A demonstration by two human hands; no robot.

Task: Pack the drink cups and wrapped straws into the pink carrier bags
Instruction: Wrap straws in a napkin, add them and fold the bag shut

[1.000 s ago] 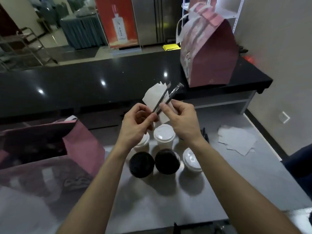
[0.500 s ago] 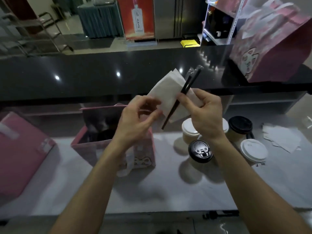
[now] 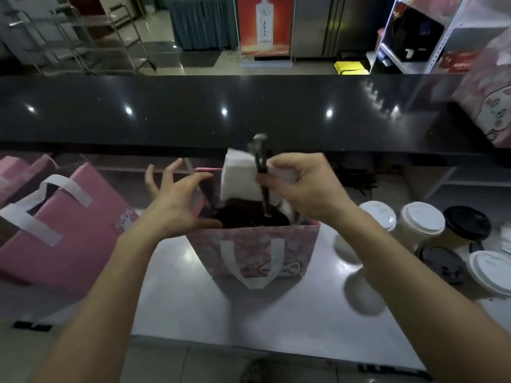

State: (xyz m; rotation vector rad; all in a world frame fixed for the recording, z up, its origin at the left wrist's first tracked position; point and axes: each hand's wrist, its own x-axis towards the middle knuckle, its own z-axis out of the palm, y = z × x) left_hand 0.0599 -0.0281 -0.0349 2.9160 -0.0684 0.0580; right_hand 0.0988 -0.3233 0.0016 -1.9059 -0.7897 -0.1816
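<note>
An open pink carrier bag (image 3: 257, 250) with white handles stands in the middle of the grey counter, and dark cup lids show inside it. My right hand (image 3: 301, 186) holds wrapped dark straws (image 3: 261, 167) together with white napkins (image 3: 237, 178) just above the bag's mouth, the straws' lower ends dipping into it. My left hand (image 3: 177, 200) is at the bag's left rim with fingers spread, holding nothing. Several lidded drink cups (image 3: 423, 222), some with white lids and some with black, stand to the right of the bag.
A closed pink carrier bag (image 3: 63, 230) with white handles lies at the left. Another pink bag (image 3: 489, 100) stands on the raised black counter (image 3: 193, 111) at far right. Loose white napkins (image 3: 506, 236) lie beyond the cups at the right edge.
My view swung left, so the open bag is now central. My right hand carried the straws and napkins down over the bag's mouth. My left hand let go of them and opened at the rim.
</note>
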